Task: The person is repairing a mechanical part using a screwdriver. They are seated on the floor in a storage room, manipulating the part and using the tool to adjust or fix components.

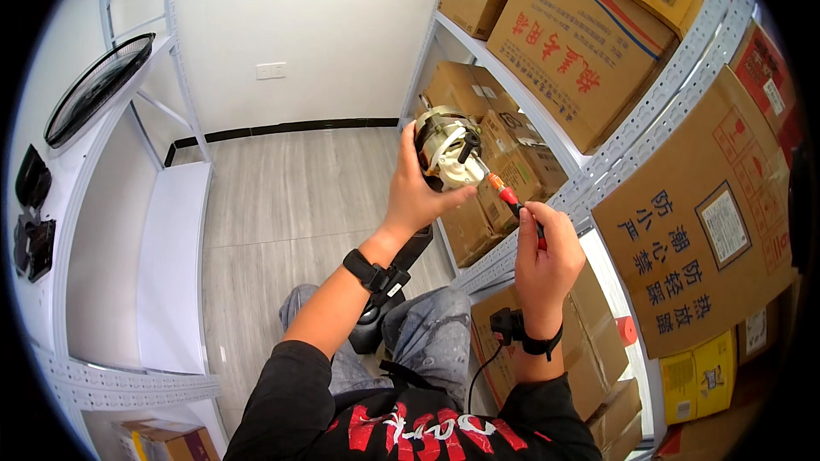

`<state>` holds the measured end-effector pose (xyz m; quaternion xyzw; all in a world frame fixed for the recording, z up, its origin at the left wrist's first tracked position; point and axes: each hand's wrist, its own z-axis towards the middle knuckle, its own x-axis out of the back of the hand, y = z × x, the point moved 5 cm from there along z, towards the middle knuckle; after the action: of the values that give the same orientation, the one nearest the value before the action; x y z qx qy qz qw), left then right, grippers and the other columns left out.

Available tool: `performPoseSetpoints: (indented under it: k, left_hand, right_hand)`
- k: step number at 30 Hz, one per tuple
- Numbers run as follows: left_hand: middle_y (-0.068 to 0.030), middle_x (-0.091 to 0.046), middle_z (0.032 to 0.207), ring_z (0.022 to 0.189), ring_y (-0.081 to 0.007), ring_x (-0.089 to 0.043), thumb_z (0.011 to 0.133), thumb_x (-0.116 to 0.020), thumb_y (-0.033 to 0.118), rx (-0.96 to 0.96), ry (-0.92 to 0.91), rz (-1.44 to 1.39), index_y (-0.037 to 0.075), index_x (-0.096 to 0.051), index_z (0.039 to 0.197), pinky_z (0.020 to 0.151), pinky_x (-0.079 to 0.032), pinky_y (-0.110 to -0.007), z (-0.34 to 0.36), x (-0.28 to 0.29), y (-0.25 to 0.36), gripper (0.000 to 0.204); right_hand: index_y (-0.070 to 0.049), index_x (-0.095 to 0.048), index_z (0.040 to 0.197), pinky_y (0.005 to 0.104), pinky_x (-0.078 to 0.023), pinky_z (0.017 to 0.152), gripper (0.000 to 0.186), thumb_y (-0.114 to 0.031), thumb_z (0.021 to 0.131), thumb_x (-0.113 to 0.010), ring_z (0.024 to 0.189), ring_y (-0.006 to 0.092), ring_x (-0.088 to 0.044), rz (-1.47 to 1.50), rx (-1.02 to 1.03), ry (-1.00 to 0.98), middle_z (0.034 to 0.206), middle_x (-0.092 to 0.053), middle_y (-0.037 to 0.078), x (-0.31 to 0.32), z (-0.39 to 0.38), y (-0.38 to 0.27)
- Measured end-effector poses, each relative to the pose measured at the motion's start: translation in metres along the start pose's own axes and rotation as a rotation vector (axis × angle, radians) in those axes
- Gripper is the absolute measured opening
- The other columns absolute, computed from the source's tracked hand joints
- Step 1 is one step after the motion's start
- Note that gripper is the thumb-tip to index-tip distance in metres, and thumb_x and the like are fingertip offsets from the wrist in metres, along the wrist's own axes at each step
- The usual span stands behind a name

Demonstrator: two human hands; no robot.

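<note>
My left hand [418,192] is closed round a fan motor [450,147], a metal and cream-white unit with a black knob on its side. It is held up in front of me, over the floor. My right hand [551,248] grips a screwdriver [506,194] with a red and black handle. The screwdriver points up and left, its tip end at the white housing of the motor. Whether the tip sits in a screw is too small to tell. Behind my left wrist stands a black post with a base [367,329], between my legs; its upper end is partly hidden.
Shelves on the right hold several cardboard boxes [581,43], and a large carton [696,213] stands close by my right arm. On the left shelf lie a round black fan grille [101,90] and dark plastic parts [34,243]. A white wall [299,17] stands ahead.
</note>
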<state>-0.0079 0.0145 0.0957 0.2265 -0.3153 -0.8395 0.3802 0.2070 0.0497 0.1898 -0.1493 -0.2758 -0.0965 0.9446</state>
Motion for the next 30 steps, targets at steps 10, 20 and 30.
performPoseSetpoints:
  k: [10, 20, 30]
  left_hand:
    - [-0.0208, -0.05, 0.146, 0.134, -0.0315, -0.054, 0.073, -0.093, 0.044, -0.051, 0.0, 0.088, 0.0, -0.016, 0.158, 0.112, -0.044, -0.04, 0.0, 0.002, -0.003, 0.123]
    - [-0.0204, -0.05, 0.146, 0.133, -0.0308, -0.054, 0.072, -0.093, 0.045, -0.037, -0.013, 0.026, -0.001, -0.016, 0.157, 0.112, -0.044, -0.04, 0.001, 0.003, -0.003, 0.124]
    - [-0.0204, -0.049, 0.146, 0.135, -0.0303, -0.053, 0.072, -0.093, 0.044, -0.013, 0.0, 0.02, 0.0, -0.016, 0.158, 0.112, -0.043, -0.04, 0.0, 0.002, -0.009, 0.123]
  right_hand:
    - [-0.005, -0.07, 0.102, 0.0352, -0.052, 0.061, 0.025, 0.001, 0.08, -0.078, 0.07, 0.0269, -0.065, 0.035, 0.053, 0.092, 0.086, -0.061, 0.011, 0.006, 0.005, -0.01]
    - [-0.004, -0.07, 0.103, 0.0344, -0.051, 0.059, 0.017, -0.004, 0.087, -0.076, 0.063, 0.0249, -0.06, 0.034, 0.004, -0.024, 0.08, -0.061, 0.012, 0.009, 0.015, -0.03]
    - [-0.006, -0.067, 0.108, 0.0361, -0.051, 0.061, 0.033, -0.002, 0.078, -0.08, 0.069, 0.0281, -0.063, 0.081, 0.08, 0.02, 0.089, -0.06, 0.011, 0.0, 0.012, -0.013]
